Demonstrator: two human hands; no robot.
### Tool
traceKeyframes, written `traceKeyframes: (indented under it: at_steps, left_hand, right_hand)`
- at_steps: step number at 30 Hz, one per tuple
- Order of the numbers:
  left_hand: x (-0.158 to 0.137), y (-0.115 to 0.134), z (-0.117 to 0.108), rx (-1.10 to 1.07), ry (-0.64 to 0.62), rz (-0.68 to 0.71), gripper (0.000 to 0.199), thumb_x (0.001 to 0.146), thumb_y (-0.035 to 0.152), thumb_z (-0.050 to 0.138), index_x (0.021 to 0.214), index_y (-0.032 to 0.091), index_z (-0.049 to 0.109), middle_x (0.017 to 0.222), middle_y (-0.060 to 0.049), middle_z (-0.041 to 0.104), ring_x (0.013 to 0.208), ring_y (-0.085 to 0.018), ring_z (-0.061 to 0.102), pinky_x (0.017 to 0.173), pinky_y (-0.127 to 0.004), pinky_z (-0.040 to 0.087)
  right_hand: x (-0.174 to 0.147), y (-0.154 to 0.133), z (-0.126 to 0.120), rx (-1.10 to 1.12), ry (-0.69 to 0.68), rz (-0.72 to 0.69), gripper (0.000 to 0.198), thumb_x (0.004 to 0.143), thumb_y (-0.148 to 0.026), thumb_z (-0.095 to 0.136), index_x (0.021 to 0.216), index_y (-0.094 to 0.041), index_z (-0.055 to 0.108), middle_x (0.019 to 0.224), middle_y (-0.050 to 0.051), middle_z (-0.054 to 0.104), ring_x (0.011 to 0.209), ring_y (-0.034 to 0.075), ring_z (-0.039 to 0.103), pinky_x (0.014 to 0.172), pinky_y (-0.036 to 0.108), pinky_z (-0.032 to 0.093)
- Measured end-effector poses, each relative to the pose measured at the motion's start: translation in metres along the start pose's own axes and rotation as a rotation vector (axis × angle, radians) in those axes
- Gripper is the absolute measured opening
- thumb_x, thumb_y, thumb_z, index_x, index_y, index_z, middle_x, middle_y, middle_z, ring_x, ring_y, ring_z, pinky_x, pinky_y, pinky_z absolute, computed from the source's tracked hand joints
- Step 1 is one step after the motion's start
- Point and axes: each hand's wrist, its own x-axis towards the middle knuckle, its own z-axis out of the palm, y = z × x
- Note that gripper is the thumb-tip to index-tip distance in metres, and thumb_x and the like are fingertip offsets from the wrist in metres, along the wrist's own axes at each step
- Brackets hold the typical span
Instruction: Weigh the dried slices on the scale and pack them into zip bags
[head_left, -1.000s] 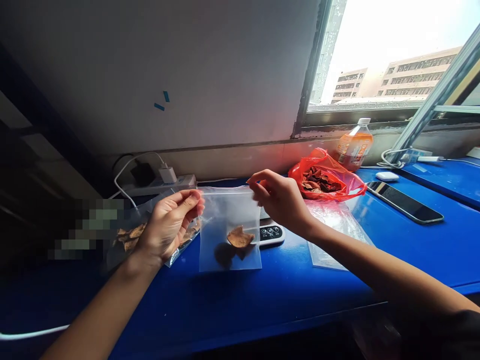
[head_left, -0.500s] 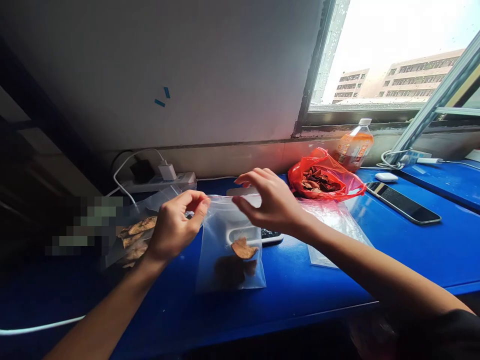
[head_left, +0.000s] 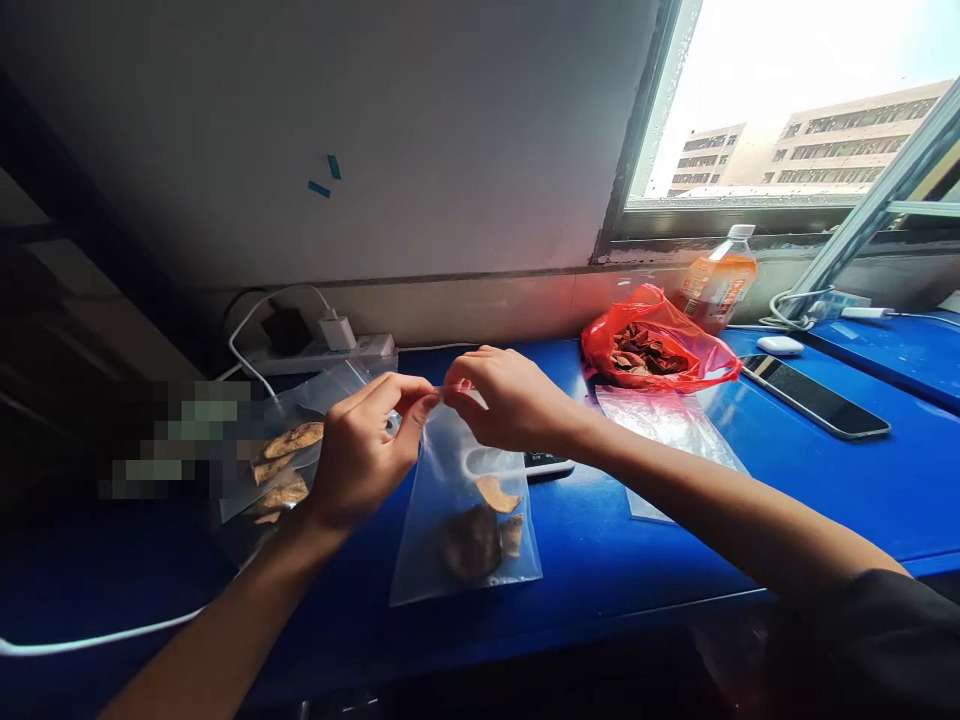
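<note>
A clear zip bag with several brown dried slices at its bottom hangs above the blue table. My left hand pinches the bag's top edge between thumb and fingers. Right beside it, my right hand is closed on the same top edge, the two sets of fingertips almost touching. Partly hidden behind the bag lies a scale with a dark display. To the left of my left hand, more filled clear bags hold similar brown slices.
Behind on the right sit a red plastic bag of dried slices and an orange drink bottle. Flat clear bags, a phone and a white earbud case lie nearby. A power strip with cables runs along the wall.
My right hand has moved left and closed from a spread pose onto the bag's top edge beside my left hand. The slices inside have shifted.
</note>
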Motion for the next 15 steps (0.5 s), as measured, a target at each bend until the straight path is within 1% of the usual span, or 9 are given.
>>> traceKeyframes:
  at_steps: [3, 6, 9, 12, 14, 15]
  left_hand:
    - [0.001, 0.004, -0.005, 0.008, 0.026, 0.046, 0.012, 0.091, 0.024, 0.056, 0.083, 0.019, 0.064, 0.077, 0.001, 0.067, 0.067, -0.013, 0.062, 0.060, -0.024, 0.047]
    - [0.003, 0.005, -0.011, -0.002, 0.044, 0.039, 0.012, 0.091, 0.024, 0.057, 0.082, 0.019, 0.063, 0.076, 0.002, 0.066, 0.068, -0.013, 0.062, 0.065, -0.024, 0.048]
    - [0.006, 0.005, -0.017, -0.030, 0.066, -0.042, 0.010, 0.090, 0.026, 0.061, 0.084, 0.019, 0.065, 0.079, 0.002, 0.067, 0.071, -0.013, 0.063, 0.069, -0.026, 0.049]
    - [0.009, 0.006, -0.024, -0.094, 0.119, -0.148, 0.011, 0.087, 0.029, 0.065, 0.084, 0.018, 0.066, 0.079, 0.001, 0.068, 0.073, -0.014, 0.064, 0.070, -0.026, 0.049]
    - [0.010, 0.001, -0.032, -0.118, 0.184, -0.209, 0.013, 0.086, 0.030, 0.065, 0.087, 0.017, 0.065, 0.079, 0.000, 0.066, 0.073, -0.014, 0.063, 0.070, -0.026, 0.050]
    - [0.010, -0.006, -0.039, -0.100, 0.216, -0.239, 0.016, 0.087, 0.032, 0.063, 0.093, 0.017, 0.063, 0.082, -0.001, 0.066, 0.074, -0.015, 0.063, 0.071, -0.026, 0.051]
  right_hand:
    - [-0.010, 0.005, 0.000, -0.024, 0.016, -0.003, 0.012, 0.092, -0.021, 0.053, 0.090, -0.016, 0.063, 0.094, 0.007, 0.071, 0.087, 0.020, 0.059, 0.073, 0.031, 0.036]
    - [-0.023, 0.014, 0.000, -0.104, 0.034, 0.006, 0.011, 0.093, -0.020, 0.051, 0.091, -0.016, 0.061, 0.093, 0.008, 0.069, 0.087, 0.020, 0.056, 0.072, 0.032, 0.034]
    - [-0.033, 0.022, -0.004, -0.142, 0.072, 0.007, 0.012, 0.094, -0.021, 0.048, 0.092, -0.017, 0.060, 0.092, 0.008, 0.068, 0.086, 0.020, 0.054, 0.071, 0.031, 0.033]
    - [-0.038, 0.031, -0.010, -0.155, 0.133, -0.006, 0.015, 0.094, -0.023, 0.046, 0.092, -0.018, 0.060, 0.090, 0.008, 0.067, 0.086, 0.021, 0.053, 0.071, 0.031, 0.035]
    - [-0.042, 0.046, -0.017, -0.195, 0.157, 0.010, 0.015, 0.091, -0.019, 0.046, 0.087, -0.017, 0.060, 0.087, 0.009, 0.067, 0.085, 0.022, 0.054, 0.071, 0.032, 0.037]
    - [-0.045, 0.057, -0.021, -0.213, 0.161, 0.044, 0.014, 0.088, -0.016, 0.047, 0.083, -0.017, 0.060, 0.084, 0.009, 0.067, 0.083, 0.022, 0.055, 0.070, 0.032, 0.038]
